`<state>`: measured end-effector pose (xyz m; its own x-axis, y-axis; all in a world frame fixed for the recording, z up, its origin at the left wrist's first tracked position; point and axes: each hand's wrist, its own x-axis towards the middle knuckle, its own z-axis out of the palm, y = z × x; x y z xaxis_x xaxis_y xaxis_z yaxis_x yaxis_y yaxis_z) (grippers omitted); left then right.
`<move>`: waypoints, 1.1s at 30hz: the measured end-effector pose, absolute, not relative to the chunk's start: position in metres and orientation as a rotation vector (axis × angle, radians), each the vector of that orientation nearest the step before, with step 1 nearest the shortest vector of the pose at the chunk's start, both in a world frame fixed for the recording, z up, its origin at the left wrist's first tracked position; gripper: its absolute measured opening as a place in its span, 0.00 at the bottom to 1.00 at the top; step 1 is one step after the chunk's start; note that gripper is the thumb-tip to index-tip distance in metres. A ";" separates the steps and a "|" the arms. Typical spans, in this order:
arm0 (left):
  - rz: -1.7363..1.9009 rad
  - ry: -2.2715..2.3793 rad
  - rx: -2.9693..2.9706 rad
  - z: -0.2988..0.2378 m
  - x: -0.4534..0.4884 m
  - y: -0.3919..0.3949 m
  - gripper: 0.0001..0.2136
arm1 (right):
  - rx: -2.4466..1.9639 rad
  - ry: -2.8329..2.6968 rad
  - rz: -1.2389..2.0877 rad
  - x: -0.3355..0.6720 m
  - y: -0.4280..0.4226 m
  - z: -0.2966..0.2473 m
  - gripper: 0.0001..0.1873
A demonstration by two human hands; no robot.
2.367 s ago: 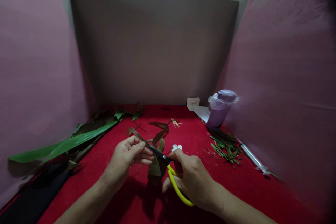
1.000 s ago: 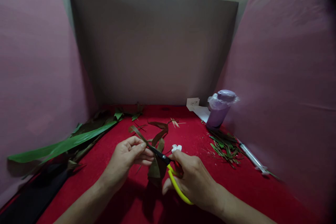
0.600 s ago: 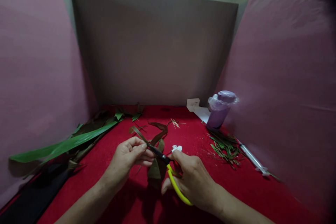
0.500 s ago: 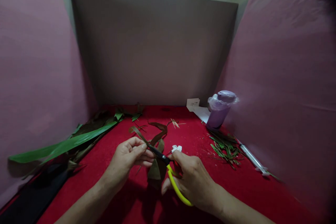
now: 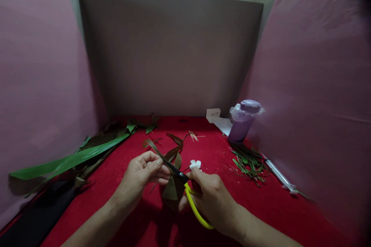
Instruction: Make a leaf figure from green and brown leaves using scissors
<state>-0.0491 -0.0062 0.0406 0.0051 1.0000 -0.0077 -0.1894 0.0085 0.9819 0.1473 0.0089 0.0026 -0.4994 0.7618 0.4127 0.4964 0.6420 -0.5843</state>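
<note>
Yellow-handled scissors point(image 5: 181, 175) are in my right hand point(image 5: 216, 198), its fingers wrapped round the handle loops. Their dark blades point up and left, lying along a brownish-green leaf point(image 5: 153, 146). My left hand point(image 5: 149, 169) pinches this leaf between thumb and fingers close to the blades. Below and behind the blades hang wider pieces of the leaf point(image 5: 171, 190). A curled brown strip point(image 5: 176, 146) shows just beyond. Beside my right knuckles lies a crumpled white tissue point(image 5: 195, 164).
Long green leaves point(image 5: 84, 156) and a black item point(image 5: 37, 216) lie at the left. On the right are a purple bottle point(image 5: 242, 123), leaf clippings point(image 5: 249, 164) and a syringe point(image 5: 279, 175). Toothpicks point(image 5: 193, 136) and white papers point(image 5: 223, 125) lie farther back. Pink walls flank the red cloth point(image 5: 110, 166).
The scissor handles have drawn slightly closer together. The curled brown strip has shifted a little. My left hand stays nearly still, holding the leaf.
</note>
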 end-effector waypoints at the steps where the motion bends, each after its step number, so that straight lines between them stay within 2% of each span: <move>1: 1.283 1.068 1.064 0.041 -0.049 -0.006 0.07 | -0.980 -2.203 0.520 0.147 0.009 0.004 0.10; 3: 1.283 1.068 1.065 0.040 -0.050 -0.007 0.07 | -0.989 -2.207 0.512 0.147 0.008 0.006 0.11; 8: 1.287 1.065 1.060 0.041 -0.050 -0.007 0.07 | -1.012 -2.211 0.506 0.149 0.005 0.014 0.23; 11: 1.278 1.052 1.054 0.042 -0.049 -0.006 0.07 | -1.022 -2.217 0.554 0.150 0.003 0.017 0.25; 33: 1.268 1.010 1.056 0.041 -0.045 -0.008 0.06 | -0.965 -2.195 0.587 0.147 0.004 0.007 0.17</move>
<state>-0.0446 -0.0085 0.0406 0.0483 0.9988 -0.0029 -0.2262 0.0137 0.9740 0.1465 0.0041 0.0069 -0.5100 0.7675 0.3885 0.4710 0.6270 -0.6205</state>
